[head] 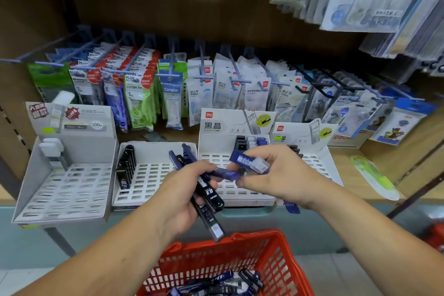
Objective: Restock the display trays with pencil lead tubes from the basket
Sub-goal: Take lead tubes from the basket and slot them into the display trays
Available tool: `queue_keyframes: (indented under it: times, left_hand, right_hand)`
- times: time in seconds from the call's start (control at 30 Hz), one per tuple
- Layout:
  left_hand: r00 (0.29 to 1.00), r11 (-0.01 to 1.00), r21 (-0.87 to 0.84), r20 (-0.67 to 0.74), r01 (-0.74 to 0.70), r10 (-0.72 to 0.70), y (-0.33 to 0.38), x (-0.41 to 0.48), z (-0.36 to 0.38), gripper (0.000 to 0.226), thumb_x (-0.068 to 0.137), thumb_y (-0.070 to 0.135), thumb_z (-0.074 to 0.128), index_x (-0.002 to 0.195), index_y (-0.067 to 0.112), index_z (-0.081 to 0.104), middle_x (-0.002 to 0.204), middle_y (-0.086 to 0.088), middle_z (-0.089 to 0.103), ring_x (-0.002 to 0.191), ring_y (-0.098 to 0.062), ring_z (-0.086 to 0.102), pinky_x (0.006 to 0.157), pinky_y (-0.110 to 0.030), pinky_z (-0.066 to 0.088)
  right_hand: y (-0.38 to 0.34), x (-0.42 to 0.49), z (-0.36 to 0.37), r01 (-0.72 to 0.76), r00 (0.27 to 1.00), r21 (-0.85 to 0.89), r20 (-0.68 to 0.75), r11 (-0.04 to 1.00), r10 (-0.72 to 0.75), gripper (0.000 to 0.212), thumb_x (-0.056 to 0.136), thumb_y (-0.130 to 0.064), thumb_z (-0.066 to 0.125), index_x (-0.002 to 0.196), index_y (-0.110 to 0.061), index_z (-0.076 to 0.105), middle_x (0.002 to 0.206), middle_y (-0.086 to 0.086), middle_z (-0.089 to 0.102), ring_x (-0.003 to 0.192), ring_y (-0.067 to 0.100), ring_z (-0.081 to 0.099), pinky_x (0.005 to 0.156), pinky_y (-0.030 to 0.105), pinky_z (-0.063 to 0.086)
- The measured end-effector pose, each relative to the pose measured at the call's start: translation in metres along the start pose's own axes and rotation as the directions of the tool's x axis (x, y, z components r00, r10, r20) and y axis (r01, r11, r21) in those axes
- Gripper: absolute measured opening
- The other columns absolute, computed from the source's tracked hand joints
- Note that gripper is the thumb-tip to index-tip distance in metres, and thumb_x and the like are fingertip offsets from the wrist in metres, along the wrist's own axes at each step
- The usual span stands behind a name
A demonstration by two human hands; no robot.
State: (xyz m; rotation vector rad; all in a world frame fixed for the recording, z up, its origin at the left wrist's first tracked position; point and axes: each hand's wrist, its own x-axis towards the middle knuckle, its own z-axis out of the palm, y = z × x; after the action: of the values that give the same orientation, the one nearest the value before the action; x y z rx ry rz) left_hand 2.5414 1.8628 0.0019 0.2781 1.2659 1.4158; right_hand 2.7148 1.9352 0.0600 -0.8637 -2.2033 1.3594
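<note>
Red plastic mesh basket (240,240) sits lowest, with loose lead tubes (216,283) inside. Above its rim the left hand (182,190) grips a bundle of black and dark blue lead tubes (209,197). Their long axis runs from upper left down toward the basket. Just beside, the right hand (276,175) pinches one blue tube with a clear cap (249,162). It lies nearly level, cap to the right, before the white slotted display trays (153,182).

I log the wooden shelf (342,156) at mid-frame: four white display trays (153,175) side by side, green packet (374,178) lying flat at right.
</note>
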Motion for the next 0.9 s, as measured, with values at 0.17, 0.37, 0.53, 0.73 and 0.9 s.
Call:
queue_keyframes:
  times: [0.17, 0.37, 0.53, 0.73, 0.9]
  left_hand:
    - [0.995, 0.991, 0.109, -0.048, -0.082, 0.088, 0.002, -0.001, -0.004, 0.02, 0.093, 0.015, 0.07, 0.104, -0.001, 0.074, 0.071, -0.009, 0.071, 0.048, -0.012, 0.057, 0.04, -0.021, 0.028]
    - [0.994, 0.984, 0.156, -0.042, -0.089, 0.097, -0.001, -0.005, -0.008, 0.019, 0.093, 0.017, 0.073, 0.106, 0.004, 0.068, 0.066, -0.007, 0.067, 0.046, -0.014, 0.056, 0.039, -0.021, 0.032]
    - [0.993, 0.99, 0.115, -0.067, -0.086, 0.094, 0.001, -0.002, -0.015, 0.02, 0.093, 0.012, 0.072, 0.11, 0.001, 0.067, 0.066, -0.007, 0.063, 0.043, -0.015, 0.053, 0.035, -0.017, 0.032]
    - [0.991, 0.988, 0.119, -0.077, -0.098, 0.107, 0.002, 0.007, -0.027, 0.026, 0.091, 0.016, 0.075, 0.112, 0.003, 0.068, 0.073, -0.009, 0.067, 0.05, -0.018, 0.055, 0.035, -0.018, 0.035]
    - [0.991, 0.985, 0.136, -0.068, -0.101, 0.112, -0.002, 0.016, -0.037, 0.018, 0.091, 0.016, 0.075, 0.105, 0.007, 0.07, 0.07, -0.005, 0.067, 0.051, -0.018, 0.055, 0.037, -0.019, 0.032]
  right_hand:
    - [-0.008, 0.005, 0.01, 0.035, 0.999, -0.003, 0.009, 0.999, -0.035, 0.016, 0.082, -0.001, 0.082, 0.09, -0.014, 0.079, 0.075, -0.011, 0.075, 0.069, -0.004, 0.065, 0.067, 0.011, 0.048]
    - [0.006, 0.028, 0.007, -0.067, 0.92, -0.032, -0.388, 0.997, 0.05, 0.007, 0.087, -0.021, 0.081, 0.081, -0.019, 0.077, 0.066, 0.008, 0.068, 0.058, 0.011, 0.051, 0.055, 0.023, 0.041]
    - [0.009, 0.055, 0.001, -0.083, 0.885, 0.029, -0.457, 0.996, 0.087, 0.012, 0.091, -0.017, 0.077, 0.08, -0.019, 0.074, 0.057, -0.013, 0.062, 0.049, 0.0, 0.049, 0.048, 0.009, 0.038]
    - [0.022, 0.098, -0.004, -0.174, 0.915, -0.348, -0.404, 0.921, 0.02, 0.009, 0.088, -0.024, 0.08, 0.082, -0.019, 0.075, 0.068, 0.003, 0.066, 0.061, 0.017, 0.053, 0.062, 0.029, 0.041]
    - [0.03, 0.113, -0.011, -0.241, 0.924, -0.558, -0.383, 0.794, 0.011, 0.014, 0.085, -0.031, 0.081, 0.076, -0.028, 0.071, 0.069, -0.001, 0.065, 0.068, 0.023, 0.057, 0.062, 0.032, 0.046]
